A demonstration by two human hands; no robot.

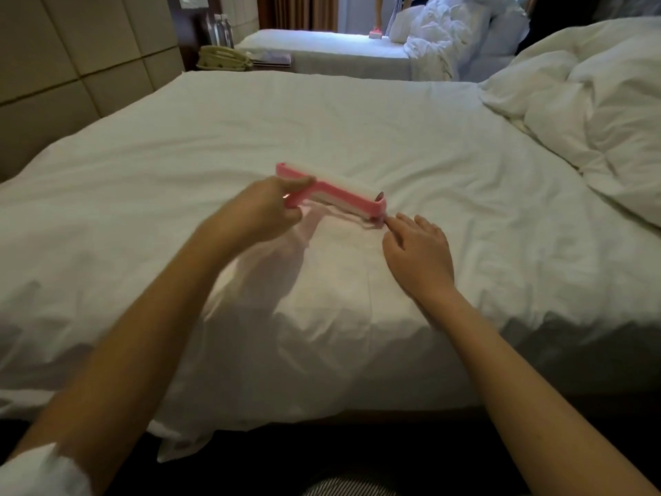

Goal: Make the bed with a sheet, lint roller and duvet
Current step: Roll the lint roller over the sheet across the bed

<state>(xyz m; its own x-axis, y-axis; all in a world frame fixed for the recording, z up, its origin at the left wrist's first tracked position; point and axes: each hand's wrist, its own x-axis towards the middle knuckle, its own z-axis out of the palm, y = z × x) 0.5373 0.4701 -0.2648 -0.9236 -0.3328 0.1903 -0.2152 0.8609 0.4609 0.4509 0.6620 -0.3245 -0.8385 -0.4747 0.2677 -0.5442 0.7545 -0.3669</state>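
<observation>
A white sheet (322, 130) covers the bed in front of me, wrinkled in places. My left hand (266, 207) grips the handle of a pink lint roller (343, 195) whose wide white roll rests on the sheet near the bed's middle. My right hand (418, 252) lies flat on the sheet with straight fingers, its fingertips touching the roller's right end. A crumpled white duvet (586, 112) is heaped on the right side of the bed.
A padded headboard wall (71, 66) stands at the left. Behind it sit a nightstand with a phone (223, 58) and water bottles (221, 30). A second bed (339, 53) with piled bedding lies beyond, with another person's legs standing by it.
</observation>
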